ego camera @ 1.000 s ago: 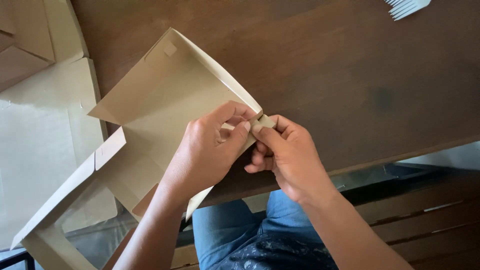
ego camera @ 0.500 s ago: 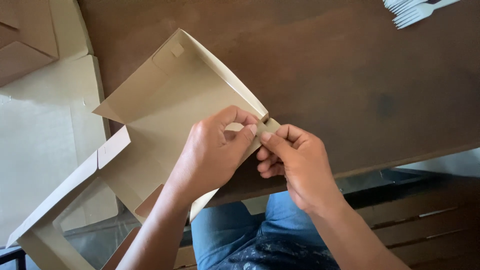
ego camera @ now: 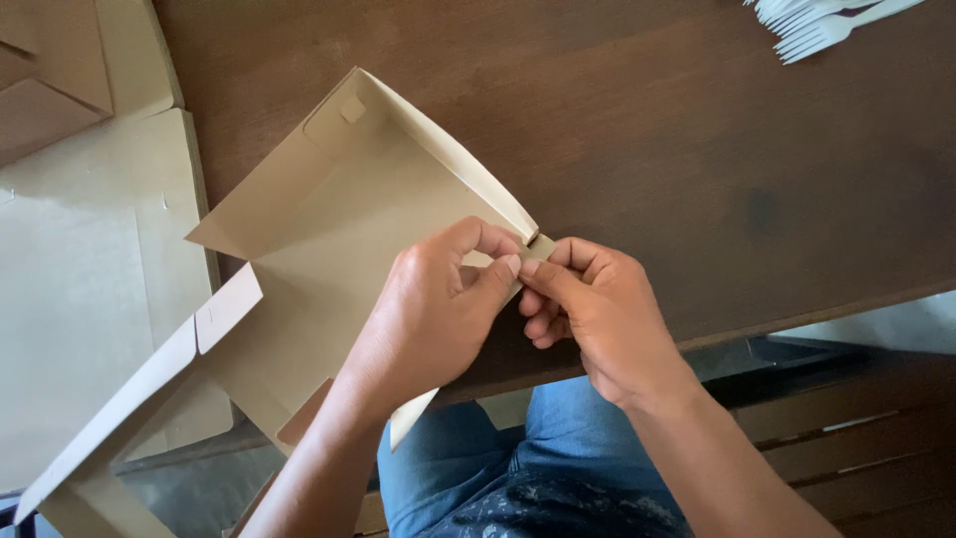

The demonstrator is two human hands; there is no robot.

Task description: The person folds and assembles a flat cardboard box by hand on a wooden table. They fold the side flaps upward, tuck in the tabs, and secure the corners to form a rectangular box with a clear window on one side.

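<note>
A beige cardboard box blank, partly folded, lies on the dark wooden table and hangs over its near edge. One side wall stands raised along the right. My left hand and my right hand meet at the blank's right corner. Both pinch a small cardboard tab there between thumb and fingers.
Several white plastic forks lie at the table's far right corner. More flat cardboard sheets are stacked at the left. My legs in blue jeans show below the table edge, with wooden slats at the lower right.
The hands stay joined at the corner tab. The fingers have shifted slightly on it and the view has drifted a little.
</note>
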